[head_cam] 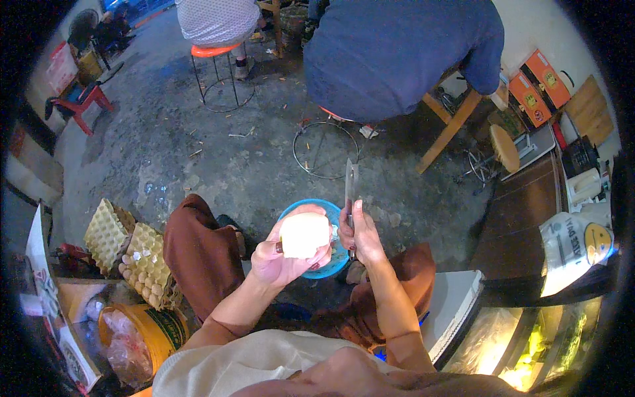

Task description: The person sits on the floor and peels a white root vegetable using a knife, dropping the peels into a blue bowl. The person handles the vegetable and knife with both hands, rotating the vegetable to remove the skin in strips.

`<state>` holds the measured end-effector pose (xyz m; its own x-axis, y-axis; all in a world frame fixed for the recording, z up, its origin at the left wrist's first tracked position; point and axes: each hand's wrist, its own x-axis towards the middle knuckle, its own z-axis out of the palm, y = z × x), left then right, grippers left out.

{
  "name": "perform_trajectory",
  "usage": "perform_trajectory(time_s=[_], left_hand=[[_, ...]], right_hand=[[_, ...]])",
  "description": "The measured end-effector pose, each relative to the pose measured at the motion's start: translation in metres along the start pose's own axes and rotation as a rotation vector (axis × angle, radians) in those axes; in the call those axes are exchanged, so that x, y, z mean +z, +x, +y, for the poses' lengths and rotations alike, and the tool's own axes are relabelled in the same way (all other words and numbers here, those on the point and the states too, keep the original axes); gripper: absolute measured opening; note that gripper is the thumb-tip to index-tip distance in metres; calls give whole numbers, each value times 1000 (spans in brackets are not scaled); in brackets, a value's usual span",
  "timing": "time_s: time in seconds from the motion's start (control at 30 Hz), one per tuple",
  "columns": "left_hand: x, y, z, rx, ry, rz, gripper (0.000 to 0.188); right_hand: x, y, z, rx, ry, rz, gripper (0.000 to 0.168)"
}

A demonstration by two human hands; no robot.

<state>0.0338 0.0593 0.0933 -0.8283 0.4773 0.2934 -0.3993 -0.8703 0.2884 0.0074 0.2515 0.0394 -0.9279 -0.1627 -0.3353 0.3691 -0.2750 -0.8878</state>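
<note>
A pale, rounded piece of food (pixel 305 235), too brightly lit to identify, rests in my left hand (pixel 278 263), the thumb pressed on its near side. My right hand (pixel 364 233) grips a knife (pixel 351 181) by its handle, blade pointing away from me and apart from the pale piece. Below both hands, between my knees, is a blue plastic basin (pixel 327 270). My left hand and the pale piece hide much of its inside; a few whitish bits show there.
Egg trays (pixel 106 235), one holding eggs (pixel 144 278), stand left of my knee beside a yellow bucket (pixel 166 330) of plastic bags. Ahead, a person in dark blue (pixel 397 54) and another on an orange stool (pixel 216 50) sit. To the right are a white box (pixel 454 307) and lit display case (pixel 526 342).
</note>
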Motion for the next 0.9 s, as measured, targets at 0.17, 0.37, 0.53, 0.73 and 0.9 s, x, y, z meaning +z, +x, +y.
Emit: perform_trajectory(time_s=[0.17, 0.37, 0.53, 0.73, 0.9], left_hand=[[-3, 0, -1, -15, 20, 31, 80], [-6, 5, 0, 4, 66, 34, 82], [2, 6, 4, 71, 273, 138, 79], [1, 6, 10, 87, 319, 136, 81], [4, 6, 10, 106, 365, 138, 81]], right_hand=[[-2, 2, 2, 25, 21, 15, 53], [-1, 6, 1, -31, -8, 42, 49], [-3, 9, 6, -36, -89, 47, 47], [-9, 18, 14, -57, -141, -1, 28], [-5, 23, 17, -58, -18, 11, 29]])
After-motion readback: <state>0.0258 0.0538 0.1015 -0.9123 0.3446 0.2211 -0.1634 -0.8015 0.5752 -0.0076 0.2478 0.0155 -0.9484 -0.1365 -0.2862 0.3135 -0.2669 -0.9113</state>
